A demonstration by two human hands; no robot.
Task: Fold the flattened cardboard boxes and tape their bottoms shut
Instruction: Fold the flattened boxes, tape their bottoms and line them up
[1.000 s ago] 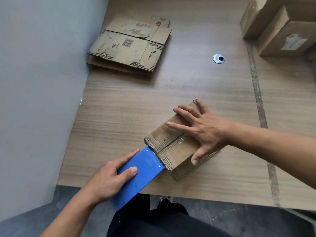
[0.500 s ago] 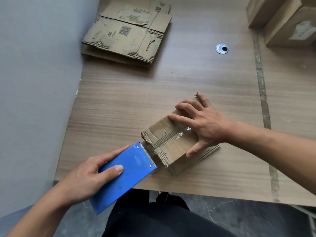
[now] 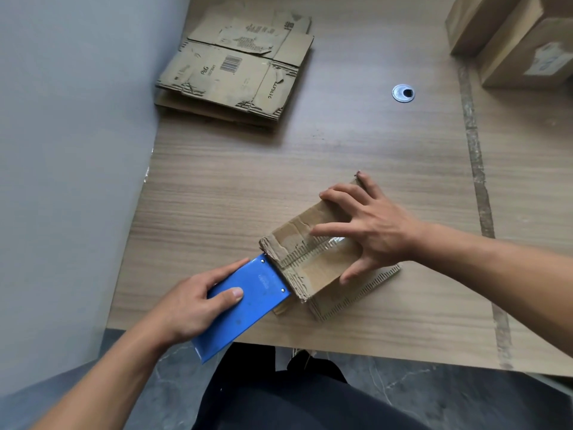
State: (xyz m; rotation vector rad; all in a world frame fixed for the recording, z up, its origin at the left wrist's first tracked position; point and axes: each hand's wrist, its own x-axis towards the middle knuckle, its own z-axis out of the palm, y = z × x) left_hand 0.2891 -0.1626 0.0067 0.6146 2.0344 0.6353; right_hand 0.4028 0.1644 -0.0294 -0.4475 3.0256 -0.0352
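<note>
The right hand [image 3: 369,231] covers the far part of the small box [image 3: 313,262] top, and the blue tape dispenser [image 3: 248,305] hides its near end. Two boxes [image 3: 521,41] at the far right of the table [image 3: 310,156] run off the edge; their label [image 3: 548,58] is too blurred to read.

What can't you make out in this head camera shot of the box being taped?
Head view only:
- Tape roll: hidden beneath the blue tape dispenser, which the left hand holds.
- Far end of the taped seam on the box: covered by the right hand.
- Assembled boxes, top right: cut off by the frame edge, label blurred.
- Flattened stack: sheet count hidden by the top sheet, fine print too small.
</note>
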